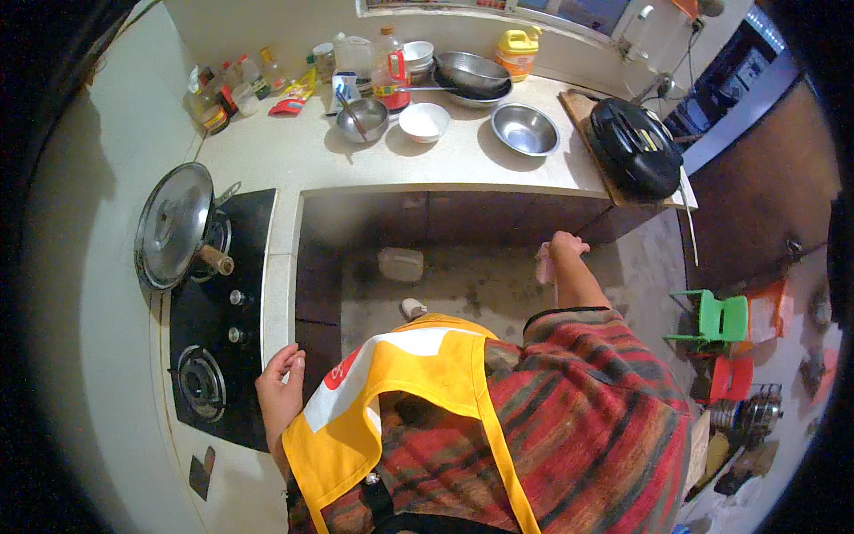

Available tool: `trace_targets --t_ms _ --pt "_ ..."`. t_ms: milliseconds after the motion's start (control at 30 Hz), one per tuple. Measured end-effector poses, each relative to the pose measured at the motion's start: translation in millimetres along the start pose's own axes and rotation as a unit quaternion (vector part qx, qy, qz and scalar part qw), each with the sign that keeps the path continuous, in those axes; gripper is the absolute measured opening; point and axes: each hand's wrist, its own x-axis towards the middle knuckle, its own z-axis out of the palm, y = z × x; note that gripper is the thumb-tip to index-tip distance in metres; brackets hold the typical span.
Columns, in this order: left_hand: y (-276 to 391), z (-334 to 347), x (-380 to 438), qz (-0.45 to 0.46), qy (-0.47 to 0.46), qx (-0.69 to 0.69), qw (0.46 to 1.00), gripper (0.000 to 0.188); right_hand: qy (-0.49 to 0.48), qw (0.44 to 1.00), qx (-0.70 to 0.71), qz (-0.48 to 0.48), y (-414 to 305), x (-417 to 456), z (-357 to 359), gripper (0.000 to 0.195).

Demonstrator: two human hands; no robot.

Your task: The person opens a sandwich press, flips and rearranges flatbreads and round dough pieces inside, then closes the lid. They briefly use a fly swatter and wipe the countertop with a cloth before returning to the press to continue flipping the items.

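My right hand (568,244) is stretched out low beside the dark cabinet fronts (480,212). A pink cloth (545,264) hangs from its fingers. My left hand (283,382) is by the counter edge, next to the black gas hob (251,374), with loosely bent fingers and nothing visible in it. On the hob's far burner rests a wok with a metal lid (175,223) and a wooden handle (215,259). The near burner (201,384) is bare.
The counter (293,157) bears a steel basin (525,129), a white bowl (424,123), a small pot (362,121) and a black electric appliance (634,147). A cleaver (201,472) lies near the hob. On the floor are a plastic container (401,264) and a green chair (720,317).
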Motion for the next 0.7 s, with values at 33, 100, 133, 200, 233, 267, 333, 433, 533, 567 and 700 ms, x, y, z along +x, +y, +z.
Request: trace_targets --t_ms 33,100,133,200,233,267,333,433,533,567,700 --pt "2 1 0 -0.001 -0.008 -0.005 1.0 0.029 0.01 0.999 0.022 -0.022 0 1 2 0.046" --pt "7 3 -1 0.006 -0.006 0.006 1.0 0.028 0.033 0.996 0.061 -0.049 -10 2 -2 0.044" --pt "9 4 -2 -0.001 -0.003 0.011 1.0 0.028 0.058 0.992 0.075 -0.084 -20 3 -5 0.04" --pt "14 5 -4 0.005 -0.001 0.017 1.0 0.028 0.118 0.978 0.077 -0.152 -47 -1 -12 0.034" --pt "16 6 -4 0.001 0.004 0.016 1.0 0.028 0.148 0.967 0.066 -0.195 -61 -3 -16 0.032" --pt "17 7 -5 -0.007 0.009 0.035 0.999 0.028 0.183 0.957 0.076 -0.21 -76 -5 -21 0.031" --pt "17 10 -5 -0.015 0.026 0.054 0.998 0.027 0.211 0.937 0.12 -0.25 -102 -3 -34 0.032" --pt "16 21 -1 -0.024 0.047 0.006 0.999 0.027 0.198 0.889 0.282 -0.301 -130 8 -50 0.034" --pt "22 36 6 -0.049 0.067 0.023 0.996 0.027 0.16 0.866 0.359 -0.308 -151 28 -68 0.034" --pt "27 43 9 -0.035 0.065 0.013 0.997 0.028 0.161 0.861 0.37 -0.309 -157 36 -73 0.034" --pt "57 77 25 -0.056 0.069 0.038 0.995 0.027 0.171 0.845 0.382 -0.334 -177 66 -98 0.034"
